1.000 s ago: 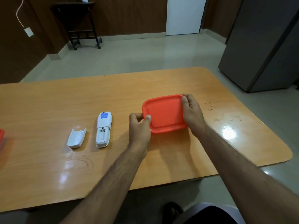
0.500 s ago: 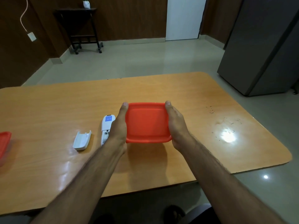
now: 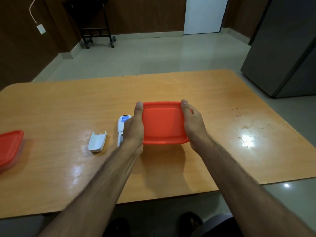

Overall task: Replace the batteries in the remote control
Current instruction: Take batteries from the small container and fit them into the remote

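- Far to the left of the remote control, at the edge of my view, a second red lidded box sits on the surface. I can't see what is in it.
- Just left of the remote lies the battery cover, white, inner side up and apart from the remote. I take it to be set there so the bay stays open for the swap.
- The remote itself lies face down on the surface with a blue label near its far end. My left hand hides most of its near end, so I can't tell whether any cells sit in the bay.
- Right of the remote, that left hand clasps the left edge of the red container, thumb laid along the lid's rim and fingers curled underneath, out of sight.
- My right hand mirrors it on the container's right edge, thumb on top, closed around the side.
- The two-sided grip looks like a set-up for prying the lid off; I'd guess the fresh batteries are inside, though nothing shows through.
- The surface to the right of the container carries only glare and a few dark specks.
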